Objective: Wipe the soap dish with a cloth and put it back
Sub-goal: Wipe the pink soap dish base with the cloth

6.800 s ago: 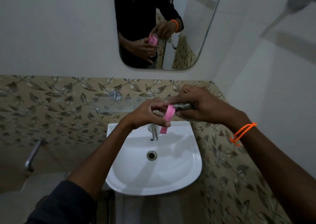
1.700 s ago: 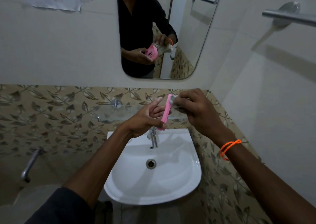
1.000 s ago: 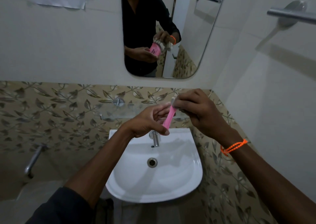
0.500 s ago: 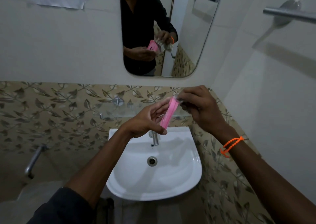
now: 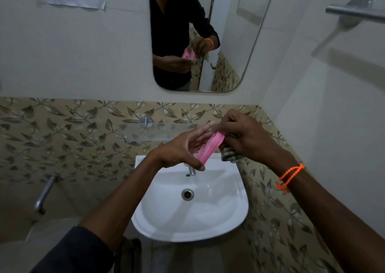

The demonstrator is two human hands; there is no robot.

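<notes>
1. Two hands are working above the sink [image 5: 239, 206], in front of the glass shelf [image 5: 145, 132].
2. Left hand [image 5: 183, 149] is holding the pink soap dish [image 5: 210, 146] tilted on edge, thumb curled under the lower end, fingers [image 5: 200, 129] lying almost straight along the far side.
3. Right hand [image 5: 248, 136] is gripping the cloth [image 5: 230, 155], fingers curled round it, bunched fabric hanging below the palm and touching the dish's right face.
4. Step in hand, by my read: wiping is under way, put-back is not yet started.
5. Doing it well:
   - keeping the left-hand pinch firm at both ends so the dish isn't slipping toward the basin
   - running the cloth along the full length, then into the drain holes and the rim
   - rotating the dish to reach the face under the left-hand fingers
   - working over the basin so drips are landing there
6. Count: one soap dish, one cloth, one sink, one tap [image 5: 190, 170], one glass shelf, one mirror [image 5: 229, 32], one orange wrist band [image 5: 290, 177], one towel rail [image 5: 354, 12] on the right wall.
7. Mirror is showing the same grip from the front; no second dish visible.
</notes>
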